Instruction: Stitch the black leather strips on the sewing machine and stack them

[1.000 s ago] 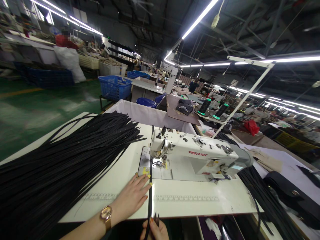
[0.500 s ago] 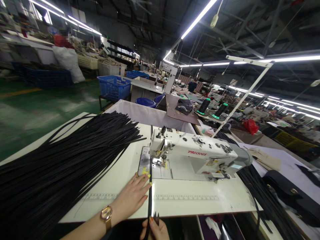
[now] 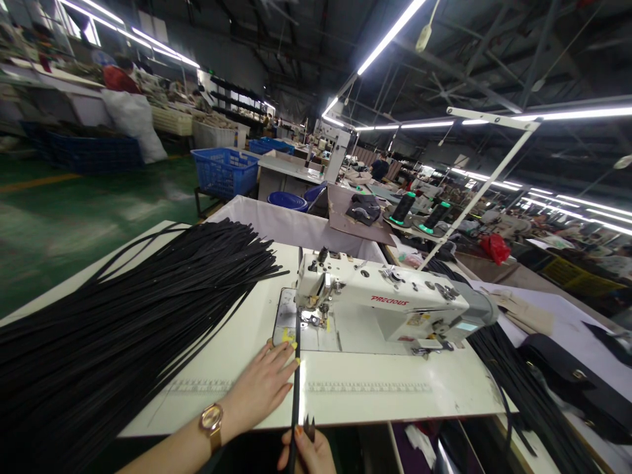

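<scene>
A narrow black strip (image 3: 297,378) runs from the needle area of the white sewing machine (image 3: 380,296) down over the table's front edge. My left hand (image 3: 264,382), with a gold watch on the wrist, lies flat on the table, fingers spread and fingertips at the strip's left side. Below the edge, my right hand (image 3: 307,451) pinches the strip between thumb and fingers; the dark pointed tips of a small tool (image 3: 309,428) stick up from the same hand. Left of the machine lies a large bundle of black strips (image 3: 138,329).
Two black thread cones (image 3: 403,209) stand behind the machine near a white slanted pole (image 3: 484,187). More black strips (image 3: 523,388) and a dark padded piece (image 3: 567,382) lie at the right. A blue basket (image 3: 224,172) and a blue stool (image 3: 287,201) are beyond the table.
</scene>
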The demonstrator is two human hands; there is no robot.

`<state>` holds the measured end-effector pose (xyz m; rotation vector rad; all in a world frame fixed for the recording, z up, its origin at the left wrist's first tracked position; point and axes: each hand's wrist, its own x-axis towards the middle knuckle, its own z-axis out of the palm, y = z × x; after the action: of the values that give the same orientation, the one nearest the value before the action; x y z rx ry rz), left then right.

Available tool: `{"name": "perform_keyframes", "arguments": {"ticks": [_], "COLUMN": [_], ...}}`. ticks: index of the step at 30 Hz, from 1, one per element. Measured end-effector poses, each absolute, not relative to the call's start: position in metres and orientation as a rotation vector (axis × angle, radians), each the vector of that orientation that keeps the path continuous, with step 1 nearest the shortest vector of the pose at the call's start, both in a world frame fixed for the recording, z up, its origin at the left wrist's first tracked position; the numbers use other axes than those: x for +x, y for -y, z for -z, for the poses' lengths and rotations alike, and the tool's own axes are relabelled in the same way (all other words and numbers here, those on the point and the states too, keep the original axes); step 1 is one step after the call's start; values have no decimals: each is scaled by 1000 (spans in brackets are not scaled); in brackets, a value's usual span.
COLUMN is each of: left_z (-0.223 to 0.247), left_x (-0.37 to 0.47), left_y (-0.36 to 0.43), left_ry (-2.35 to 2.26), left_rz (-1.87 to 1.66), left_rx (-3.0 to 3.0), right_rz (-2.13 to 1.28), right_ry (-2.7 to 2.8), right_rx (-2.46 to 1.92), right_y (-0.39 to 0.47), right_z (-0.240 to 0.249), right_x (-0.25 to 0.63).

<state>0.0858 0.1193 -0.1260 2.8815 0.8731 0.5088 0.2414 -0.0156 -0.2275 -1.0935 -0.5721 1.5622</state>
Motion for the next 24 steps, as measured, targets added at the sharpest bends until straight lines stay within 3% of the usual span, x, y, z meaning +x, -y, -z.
{"name": "perform_keyframes", "arguments": {"ticks": [24], "left_z": [144], "left_x": [86], "left_y": [-136], "left_ry": [-943], "left_rz": [-759], "left_rx": [2649], "right_rz": [-1554], "right_ry": [548], "right_rx": [-1047], "right_y": [16], "right_z": [124], "right_x": [242]}}
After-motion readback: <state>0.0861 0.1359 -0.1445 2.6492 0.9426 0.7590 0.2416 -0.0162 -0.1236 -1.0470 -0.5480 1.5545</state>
